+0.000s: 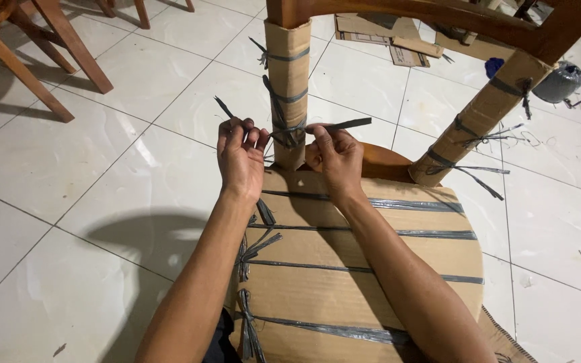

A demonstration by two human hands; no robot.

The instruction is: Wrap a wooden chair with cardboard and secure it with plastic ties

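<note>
**Knot going tight on the chair's back post**

Head view: we look down on a wooden chair whose seat (371, 269) is wrapped in brown cardboard and banded with grey plastic strapping. Our left hand (240, 158) is closed around one end of a grey strap (284, 131), pinching it so the free tip (223, 106) sticks up and away to the left. Our right hand (334, 158) is pinched shut on the other end, whose tail (347, 124) points off to the right. Between the two hands the strap circles the cardboard-wrapped post (289, 87) and bunches into a knot just above the seat.

We judge the step in hand to be cinching this lowest tie on the post; two bands higher up already sit snug. The next move seems to call for an even, opposed pull from both hands, keeping the knot against the cardboard so the sleeve does not slip. The other wrapped post (485, 114), to the right, carries its own ties. Behind it, well apart, lie cardboard scraps (388, 37) and a roll of strap (559, 82) on the tiled floor (102, 181).
</note>
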